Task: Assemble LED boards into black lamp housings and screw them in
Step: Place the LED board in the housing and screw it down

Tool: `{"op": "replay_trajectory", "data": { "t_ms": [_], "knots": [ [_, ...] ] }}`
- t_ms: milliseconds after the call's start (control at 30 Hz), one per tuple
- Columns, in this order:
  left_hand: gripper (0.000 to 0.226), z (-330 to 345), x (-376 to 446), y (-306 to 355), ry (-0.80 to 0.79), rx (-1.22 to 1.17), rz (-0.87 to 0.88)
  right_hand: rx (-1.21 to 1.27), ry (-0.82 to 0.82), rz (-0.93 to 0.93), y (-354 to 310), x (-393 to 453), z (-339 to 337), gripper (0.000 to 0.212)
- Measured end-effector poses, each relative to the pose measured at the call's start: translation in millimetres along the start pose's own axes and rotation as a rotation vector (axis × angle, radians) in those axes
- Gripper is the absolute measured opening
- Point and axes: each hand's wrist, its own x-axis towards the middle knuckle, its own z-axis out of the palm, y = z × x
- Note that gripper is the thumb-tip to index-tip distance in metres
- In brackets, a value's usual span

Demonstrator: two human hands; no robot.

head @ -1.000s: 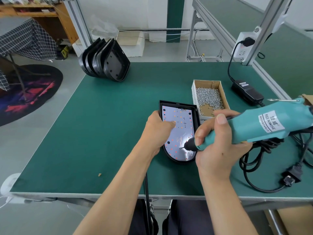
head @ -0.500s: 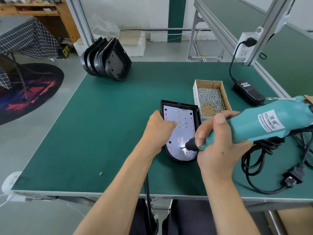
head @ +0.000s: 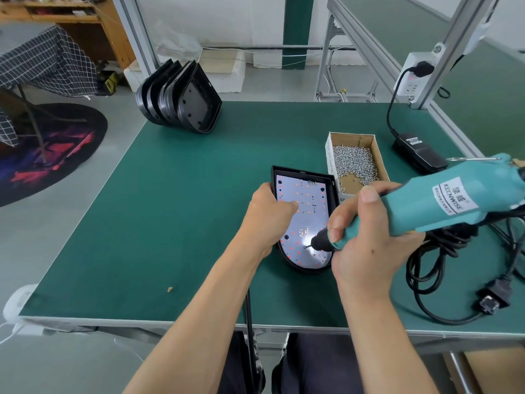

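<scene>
Near the counter's (head: 176,211) right, the left hand (head: 268,216) grips the black housing (head: 301,174), steadying its LED board (head: 305,214) so the right hand's (head: 369,240) gripped screwdriver (head: 443,200) bears squarely down.

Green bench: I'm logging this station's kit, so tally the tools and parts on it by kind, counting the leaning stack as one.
Housing with LED board: 1
Stack of empty housings: 1
Box of screws: 1
Electric screwdriver: 1
Power adapter: 1
Black cable with plug: 1
Total: 6
</scene>
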Motion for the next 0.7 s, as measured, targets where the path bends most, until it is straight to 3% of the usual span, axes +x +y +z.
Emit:
{"op": "replay_trajectory", "data": {
  "t_ms": [433,700],
  "knots": [
    [0.023,-0.3,0.3,0.6,-0.002,0.004,-0.002,-0.038,-0.046,-0.027,-2.5,0.0,4.0,0.019],
    [0.023,-0.7,2.9,0.1,-0.002,0.028,-0.01,-0.043,-0.066,-0.019,-6.6,0.8,3.5,0.008]
  ]
}}
